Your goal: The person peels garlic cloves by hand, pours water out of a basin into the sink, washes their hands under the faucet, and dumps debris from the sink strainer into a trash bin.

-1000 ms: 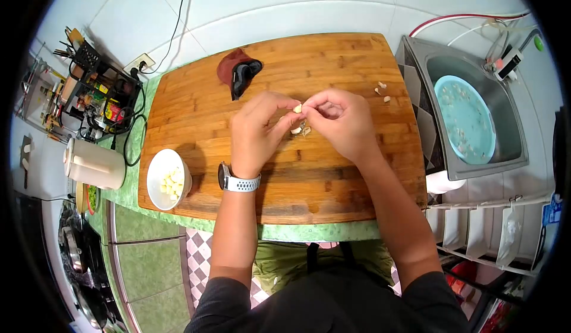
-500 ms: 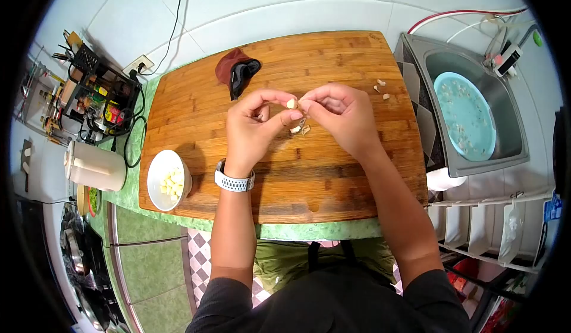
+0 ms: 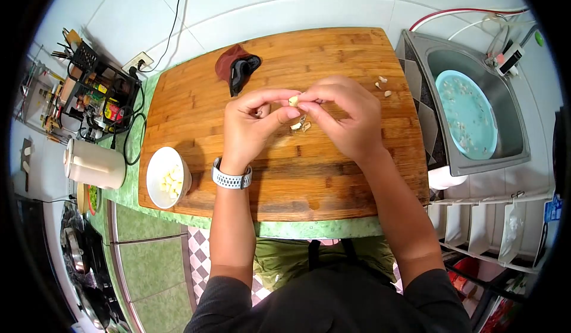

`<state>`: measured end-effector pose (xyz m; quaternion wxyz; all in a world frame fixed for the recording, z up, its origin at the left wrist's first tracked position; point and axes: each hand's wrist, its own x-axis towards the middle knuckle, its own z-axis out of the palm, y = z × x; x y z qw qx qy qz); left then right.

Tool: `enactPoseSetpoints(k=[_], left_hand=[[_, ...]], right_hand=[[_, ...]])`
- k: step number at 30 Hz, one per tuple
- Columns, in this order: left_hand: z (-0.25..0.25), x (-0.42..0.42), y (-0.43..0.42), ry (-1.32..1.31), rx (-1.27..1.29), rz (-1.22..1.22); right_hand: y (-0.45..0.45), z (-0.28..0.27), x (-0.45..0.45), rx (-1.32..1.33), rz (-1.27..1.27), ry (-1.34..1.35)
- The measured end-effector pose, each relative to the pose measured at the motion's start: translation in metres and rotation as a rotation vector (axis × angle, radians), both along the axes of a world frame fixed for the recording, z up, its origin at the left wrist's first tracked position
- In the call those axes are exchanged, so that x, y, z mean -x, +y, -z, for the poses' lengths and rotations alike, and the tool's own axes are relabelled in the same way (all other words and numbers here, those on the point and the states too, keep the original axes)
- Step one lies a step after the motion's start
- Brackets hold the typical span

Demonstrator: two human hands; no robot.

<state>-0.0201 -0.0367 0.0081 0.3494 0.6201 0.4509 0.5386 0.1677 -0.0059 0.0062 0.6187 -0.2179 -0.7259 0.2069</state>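
My left hand (image 3: 253,122) pinches a pale garlic clove (image 3: 293,101) between thumb and forefinger above the wooden board (image 3: 321,184). The fingertips of my right hand (image 3: 345,116) are closed on the right side of that same clove. Just below the fingertips, garlic pieces and bits of skin (image 3: 297,126) lie on the board. A white bowl (image 3: 156,172) holding several peeled cloves (image 3: 172,183) stands at the board's left front corner.
A brown and black cloth item (image 3: 238,68) lies at the back of the board. Several garlic bits (image 3: 382,79) are at the right. Beyond them, a sink (image 3: 514,119) holds a light blue basin (image 3: 467,116). Left are a lidded container (image 3: 95,164) and a black rack (image 3: 101,98).
The clove has turned between my fingers. My right hand's fingers have come further over it, and my left hand has shifted slightly left.
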Motion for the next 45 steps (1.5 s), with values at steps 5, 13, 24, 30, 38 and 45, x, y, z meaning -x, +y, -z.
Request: enactPoseSetpoints(k=[5, 13, 24, 30, 38, 45], left_hand=[[-0.004, -0.004, -0.001, 0.092, -0.061, -0.005], [-0.003, -0.002, -0.001, 0.112, -0.062, 0.006], [-0.009, -0.004, -0.004, 0.128, -0.055, -0.013], [-0.001, -0.004, -0.001, -0.124, 0.040, 0.015], [-0.004, -0.002, -0.002, -0.045, 0.038, -0.010], [0.000, 0.000, -0.001, 0.016, -0.016, -0.068]], right_hand=[[0.007, 0.007, -0.003, -0.163, 0.087, -0.093], [0.007, 0.009, -0.004, -0.227, 0.117, -0.187], [0.005, 0.006, -0.003, -0.270, 0.137, -0.271], [0.006, 0.007, -0.002, -0.294, 0.157, -0.274], [-0.006, 0.001, 0.006, -0.069, 0.106, -0.051], [-0.002, 0.017, 0.007, 0.318, -0.104, 0.069]])
